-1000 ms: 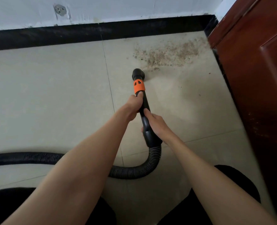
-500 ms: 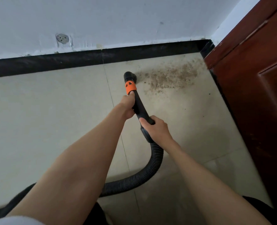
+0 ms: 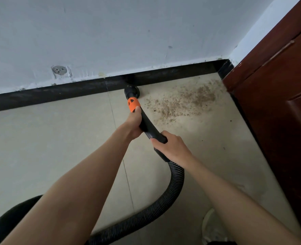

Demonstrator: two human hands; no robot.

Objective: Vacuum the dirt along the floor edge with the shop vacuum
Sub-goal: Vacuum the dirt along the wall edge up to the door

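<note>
**tilefan:** ok what am I looking at, walk me across from the left?

**me:** far left there's the ribbed black vacuum hose looping over the pale beige floor tiles and up into the black plastic wand. My left hand is wrapped round the wand just under the orange collar, fingers curled tight on it. The round black nozzle sits right up against the black baseboard strip, touching it or as good as. My right hand grips the wand's back end where the hose joins, thumb over the top. To the right of the nozzle is the scattered patch of brown gritty dirt, spread toward the corner by the dark red wooden door.

**tilefan:** so none of it's picked up yet?

**me:** looks mostly still there, yeah. Nozzle's just left of the patch.

**tilefan:** tips for the pass?

**me:** I'd say keep the nozzle mouth flat on the tile and drag it slowly rightward along the baseboard, steering with the front hand and letting the back one feed hose. Go too fast and grit probably scatters. Then finish in the door corner, where bits hug the edge.
</note>
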